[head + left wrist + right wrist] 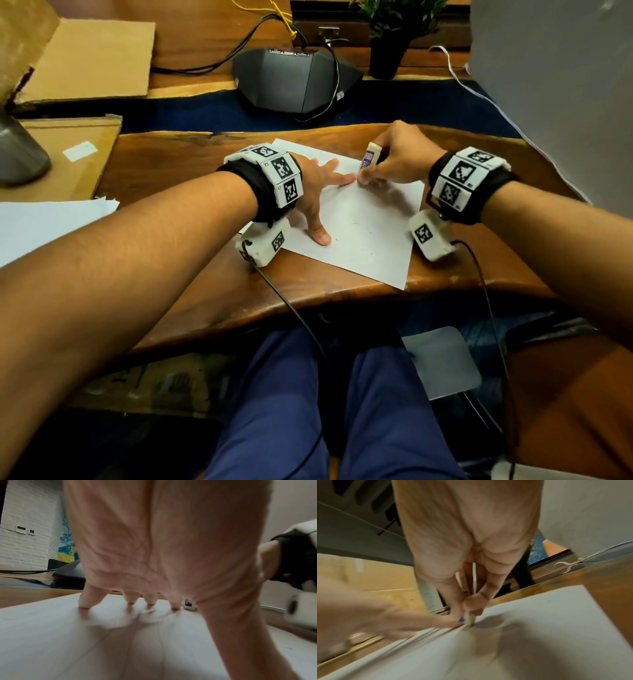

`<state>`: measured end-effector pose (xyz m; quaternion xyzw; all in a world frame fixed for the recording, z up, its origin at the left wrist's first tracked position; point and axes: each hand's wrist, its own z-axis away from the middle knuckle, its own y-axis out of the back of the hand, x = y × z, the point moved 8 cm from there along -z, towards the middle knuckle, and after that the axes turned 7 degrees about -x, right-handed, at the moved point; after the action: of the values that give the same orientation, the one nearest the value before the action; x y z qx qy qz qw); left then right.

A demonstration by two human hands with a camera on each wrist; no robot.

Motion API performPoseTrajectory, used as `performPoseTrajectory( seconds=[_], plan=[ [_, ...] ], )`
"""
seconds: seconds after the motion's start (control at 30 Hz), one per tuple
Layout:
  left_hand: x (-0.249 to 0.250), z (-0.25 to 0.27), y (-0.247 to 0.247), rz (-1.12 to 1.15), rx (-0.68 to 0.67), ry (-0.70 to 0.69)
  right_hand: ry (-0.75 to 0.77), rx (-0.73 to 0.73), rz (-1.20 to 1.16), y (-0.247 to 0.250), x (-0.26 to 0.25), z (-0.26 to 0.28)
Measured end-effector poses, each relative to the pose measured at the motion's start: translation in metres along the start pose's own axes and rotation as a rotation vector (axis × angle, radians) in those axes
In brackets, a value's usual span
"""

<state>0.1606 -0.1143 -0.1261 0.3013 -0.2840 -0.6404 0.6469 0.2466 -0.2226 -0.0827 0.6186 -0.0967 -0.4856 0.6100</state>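
A white sheet of paper (370,233) lies on the wooden table (191,164). My left hand (320,195) presses on the sheet's left part with fingers straight and spread; in the left wrist view the fingertips (84,604) stand on the paper (85,642). My right hand (371,171) pinches a small white eraser (369,160) with a blue printed sleeve. The eraser stands tilted, its lower end on the paper just beside my left index fingertip. The right wrist view shows the eraser (469,620) tip touching the paper (539,628), blurred.
A black conference device (294,82) with cables sits behind the paper, and a potted plant (394,37) stands at the back right. Cardboard sheets (92,58) and a grey container (17,154) are at the left. More white paper (51,222) lies at the near left.
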Motion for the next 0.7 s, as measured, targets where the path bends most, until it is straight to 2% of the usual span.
performPoseTrajectory(
  seconds=[0.07,0.2,0.27,0.33,0.4,0.53,0.7],
  plan=[
    [0.0,-0.001,0.001,-0.013,0.015,0.002,0.066,-0.032,0.066,-0.016,-0.013,0.014],
    [0.0,-0.001,0.001,-0.025,0.003,-0.01,0.25,-0.218,0.097,-0.059,-0.044,0.054],
    [0.0,0.0,0.0,-0.024,-0.004,0.0,0.174,-0.191,0.023,-0.047,-0.034,0.045],
    [0.001,0.001,0.001,-0.036,0.002,0.017,0.095,-0.098,0.016,-0.028,-0.02,0.033],
    [0.001,0.002,0.001,-0.034,0.006,0.021,0.121,-0.072,0.045,-0.029,-0.025,0.037],
    [0.001,0.0,0.0,-0.022,-0.009,-0.009,0.291,-0.215,0.094,-0.064,-0.053,0.068],
    [0.003,0.0,-0.003,0.016,-0.038,-0.011,0.214,-0.121,-0.014,-0.052,-0.038,0.061]
  ],
)
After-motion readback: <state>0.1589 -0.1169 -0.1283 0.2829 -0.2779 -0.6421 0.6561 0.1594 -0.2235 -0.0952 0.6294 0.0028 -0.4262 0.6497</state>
